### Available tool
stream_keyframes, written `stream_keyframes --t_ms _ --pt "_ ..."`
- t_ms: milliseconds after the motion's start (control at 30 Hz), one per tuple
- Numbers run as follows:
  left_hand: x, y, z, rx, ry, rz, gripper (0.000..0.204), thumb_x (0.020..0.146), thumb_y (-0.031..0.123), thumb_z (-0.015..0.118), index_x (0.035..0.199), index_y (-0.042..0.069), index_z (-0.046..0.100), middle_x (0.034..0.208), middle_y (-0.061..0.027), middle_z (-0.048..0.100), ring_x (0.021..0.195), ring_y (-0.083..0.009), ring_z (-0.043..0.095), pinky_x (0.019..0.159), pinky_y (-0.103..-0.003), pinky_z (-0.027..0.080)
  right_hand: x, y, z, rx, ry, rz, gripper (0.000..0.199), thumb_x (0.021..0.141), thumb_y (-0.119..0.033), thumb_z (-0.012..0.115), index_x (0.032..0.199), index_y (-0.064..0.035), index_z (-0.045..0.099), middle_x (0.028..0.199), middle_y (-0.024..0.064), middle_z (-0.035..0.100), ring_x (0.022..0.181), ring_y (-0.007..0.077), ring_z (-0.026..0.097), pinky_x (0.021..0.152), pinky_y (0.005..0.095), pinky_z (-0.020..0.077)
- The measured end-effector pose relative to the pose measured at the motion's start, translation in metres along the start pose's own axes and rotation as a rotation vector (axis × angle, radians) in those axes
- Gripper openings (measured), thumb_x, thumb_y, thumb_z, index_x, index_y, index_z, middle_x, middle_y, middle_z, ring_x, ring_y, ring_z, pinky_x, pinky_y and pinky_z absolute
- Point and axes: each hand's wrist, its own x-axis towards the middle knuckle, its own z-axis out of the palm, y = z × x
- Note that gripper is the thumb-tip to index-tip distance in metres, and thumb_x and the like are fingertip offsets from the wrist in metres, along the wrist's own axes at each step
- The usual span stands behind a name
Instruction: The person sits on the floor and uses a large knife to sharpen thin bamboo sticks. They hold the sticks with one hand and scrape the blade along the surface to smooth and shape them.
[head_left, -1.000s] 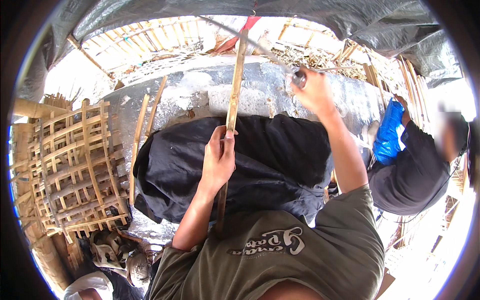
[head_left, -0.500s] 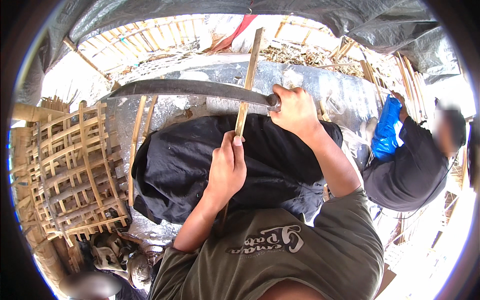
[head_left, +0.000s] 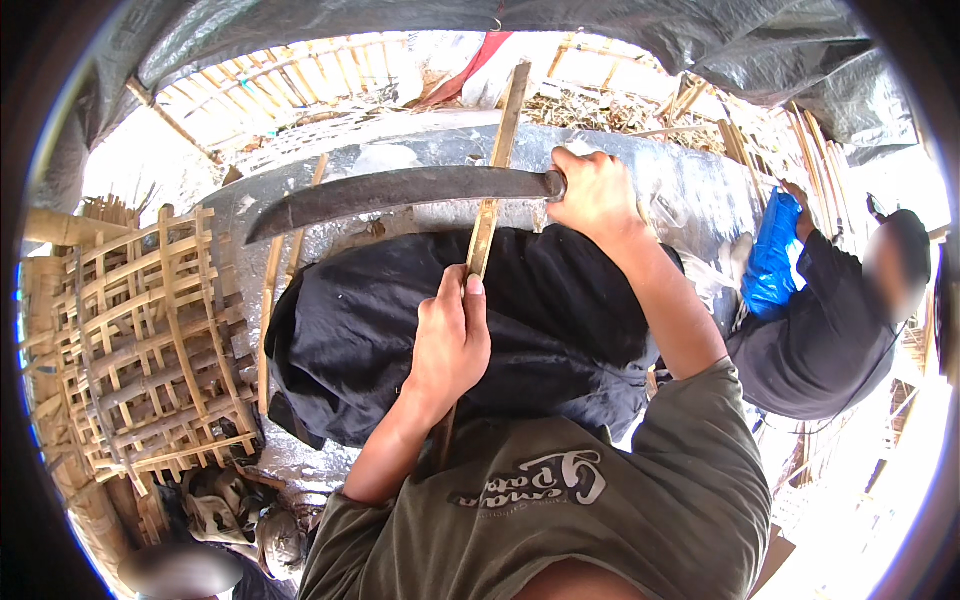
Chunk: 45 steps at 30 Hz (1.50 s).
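My left hand (head_left: 452,338) is closed round a bamboo strip (head_left: 483,240), which slants up and away from my body over my lap. In my right hand (head_left: 598,200) is the handle of a machete (head_left: 400,190). Its long dark blade lies across the strip and points left, its tip curving toward me. The blade crosses the strip well beyond my left fingers; whether it bites into the bamboo I cannot tell. Black cloth (head_left: 400,300) covers my legs beneath both hands. The strip's lower end runs down behind my left wrist.
At the left stands a woven bamboo lattice (head_left: 150,340), with loose strips (head_left: 270,300) beside my legs. A grey sheet (head_left: 690,190) lies beyond my knees, with bamboo shavings (head_left: 610,115) behind it. On the right sits another person (head_left: 820,340) near a blue plastic bag (head_left: 773,255).
The machete's blade has swung so its tip sits lower and nearer to me. My right hand has shifted slightly up and right; my left hand keeps its hold on the strip.
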Motion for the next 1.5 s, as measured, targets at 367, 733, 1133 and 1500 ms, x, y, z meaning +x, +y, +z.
stream_keyframes --t_ms 367,733,1133,1500 --pt "0.009 -0.005 -0.004 -0.062 -0.011 -0.028 0.028 0.107 0.02 0.04 0.096 -0.001 0.055 0.059 -0.0108 0.044 0.051 -0.0157 0.042 0.052 -0.034 0.035 0.046 0.035 -0.02 -0.234 -0.151 0.201 0.029 0.079 -0.025 0.065 0.106 -0.0127 0.064 0.09 0.02 0.071 0.089 0.0366 0.072 0.081 0.0475 0.0581" --pt "0.013 -0.004 -0.01 -0.013 -0.022 0.009 0.017 0.102 0.014 0.052 0.099 -0.003 0.05 0.061 -0.0214 0.055 0.059 -0.0423 0.062 0.052 -0.045 0.043 0.01 -0.008 -0.016 -0.035 -0.009 -0.014 0.024 0.07 -0.021 0.072 0.089 -0.0129 0.059 0.07 0.0142 0.067 0.072 0.0359 0.07 0.069 0.0478 0.0573" --pt "-0.002 0.003 -0.016 -0.016 -0.042 -0.011 0.013 0.098 0.009 0.055 0.1 -0.003 0.05 0.066 -0.0237 0.059 0.064 -0.0431 0.065 0.054 -0.044 0.047 0.014 -0.002 -0.022 -0.096 -0.053 -0.032 0.038 0.071 -0.025 0.072 0.107 -0.0171 0.063 0.077 0.0171 0.067 0.079 0.036 0.071 0.072 0.0482 0.0583" --pt "0.002 0.002 -0.025 0.023 -0.052 -0.008 0.014 0.098 0.009 0.055 0.099 -0.004 0.05 0.065 -0.0232 0.058 0.063 -0.0426 0.064 0.054 -0.045 0.047 0.03 0.009 -0.028 -0.198 -0.03 0.046 0.038 0.075 -0.029 0.072 0.108 -0.0144 0.061 0.079 0.0157 0.07 0.08 0.0344 0.072 0.074 0.046 0.0586"
